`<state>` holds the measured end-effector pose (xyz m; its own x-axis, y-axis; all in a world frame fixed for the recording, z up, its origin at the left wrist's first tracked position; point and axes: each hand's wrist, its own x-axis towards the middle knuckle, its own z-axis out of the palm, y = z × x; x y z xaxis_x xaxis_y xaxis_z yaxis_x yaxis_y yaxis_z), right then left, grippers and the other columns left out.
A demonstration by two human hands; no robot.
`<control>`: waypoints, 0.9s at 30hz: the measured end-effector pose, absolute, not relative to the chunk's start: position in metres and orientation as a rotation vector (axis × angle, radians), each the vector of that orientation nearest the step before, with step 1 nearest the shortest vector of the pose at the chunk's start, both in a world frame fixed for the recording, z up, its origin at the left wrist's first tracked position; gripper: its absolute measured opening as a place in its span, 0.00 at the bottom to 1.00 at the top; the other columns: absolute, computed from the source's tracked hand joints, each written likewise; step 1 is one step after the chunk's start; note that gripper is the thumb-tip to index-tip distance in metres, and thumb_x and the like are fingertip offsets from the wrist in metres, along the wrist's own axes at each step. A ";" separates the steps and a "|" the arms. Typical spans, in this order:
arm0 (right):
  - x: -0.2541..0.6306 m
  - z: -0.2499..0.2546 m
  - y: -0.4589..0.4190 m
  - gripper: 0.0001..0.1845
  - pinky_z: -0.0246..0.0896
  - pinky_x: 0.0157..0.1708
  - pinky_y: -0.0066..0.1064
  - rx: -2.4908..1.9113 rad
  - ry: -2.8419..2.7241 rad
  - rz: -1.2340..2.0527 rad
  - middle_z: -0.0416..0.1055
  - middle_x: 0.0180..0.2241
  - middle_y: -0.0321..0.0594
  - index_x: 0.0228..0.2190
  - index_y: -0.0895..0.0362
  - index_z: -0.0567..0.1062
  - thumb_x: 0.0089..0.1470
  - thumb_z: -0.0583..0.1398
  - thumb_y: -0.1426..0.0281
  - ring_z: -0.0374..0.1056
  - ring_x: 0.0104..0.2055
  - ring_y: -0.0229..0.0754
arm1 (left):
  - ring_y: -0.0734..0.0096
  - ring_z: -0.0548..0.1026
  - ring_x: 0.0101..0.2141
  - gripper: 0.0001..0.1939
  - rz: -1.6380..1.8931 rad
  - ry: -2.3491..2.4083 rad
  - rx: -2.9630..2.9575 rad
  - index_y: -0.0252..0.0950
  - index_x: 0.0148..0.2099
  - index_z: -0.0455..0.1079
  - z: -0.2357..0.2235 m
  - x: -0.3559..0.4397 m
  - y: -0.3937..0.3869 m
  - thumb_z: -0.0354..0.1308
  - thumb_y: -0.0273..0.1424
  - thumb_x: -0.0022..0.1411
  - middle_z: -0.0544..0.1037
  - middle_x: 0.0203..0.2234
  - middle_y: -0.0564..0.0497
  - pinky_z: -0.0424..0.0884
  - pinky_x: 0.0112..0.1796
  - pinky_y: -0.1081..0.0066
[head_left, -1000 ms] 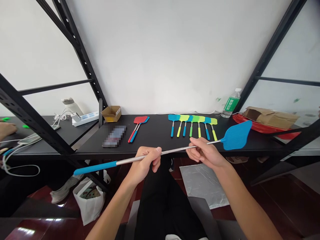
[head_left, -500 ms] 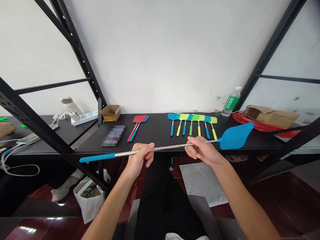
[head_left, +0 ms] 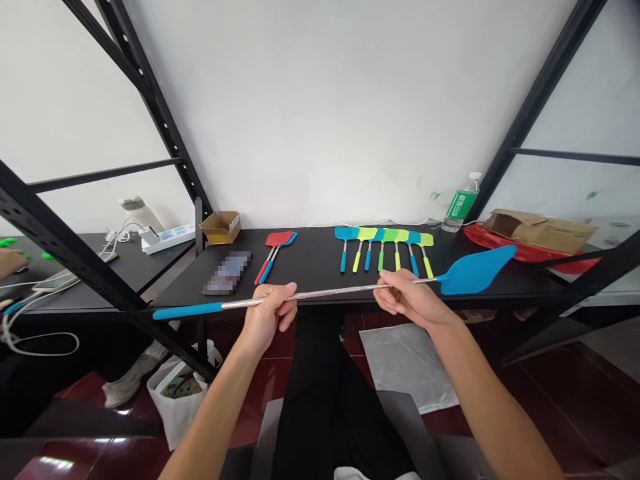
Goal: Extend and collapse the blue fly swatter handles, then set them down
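A blue fly swatter (head_left: 335, 291) with a long metal telescopic rod stretches sideways across the front edge of the table. My left hand (head_left: 267, 313) is closed round the rod near the blue grip at the left. Toward the blue mesh head at the right, my right hand (head_left: 405, 297) pinches the thin part of the rod. Beyond my hands, several short swatters (head_left: 383, 250) in blue, yellow-green and green lie in an overlapping row. To the left of that row, a red swatter (head_left: 274, 243) partly covers a blue one.
On the black table (head_left: 310, 267) are a blurred phone (head_left: 227, 273), a small cardboard box (head_left: 221, 227), a water bottle (head_left: 461, 203) and an opened carton (head_left: 543, 230) on red plastic. Black metal posts rise at both sides. Another person's hand (head_left: 13, 262) shows at far left.
My hands have moved slightly apart, mainly the left hand going left. The rod between them looks a little longer, and the mesh head has shifted slightly right.
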<state>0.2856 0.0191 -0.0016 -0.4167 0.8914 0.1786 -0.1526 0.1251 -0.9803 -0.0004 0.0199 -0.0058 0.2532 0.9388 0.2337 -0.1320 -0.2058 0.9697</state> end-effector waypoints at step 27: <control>0.311 -0.003 0.030 0.31 0.45 0.23 0.33 -0.754 -1.236 1.385 0.46 0.10 0.30 0.11 0.54 0.66 0.63 0.62 0.59 0.47 0.18 0.36 | 0.72 0.57 0.17 0.29 1.276 0.848 1.410 0.39 0.18 0.56 -0.008 -0.014 0.031 0.52 0.44 0.70 0.56 0.10 0.55 0.54 0.26 0.67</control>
<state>0.3109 0.0296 -0.0027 -0.2183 0.9570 0.1909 -0.2980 0.1209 -0.9469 -0.0139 0.0308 -0.0082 0.1939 0.9451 0.2631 -0.1239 -0.2424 0.9622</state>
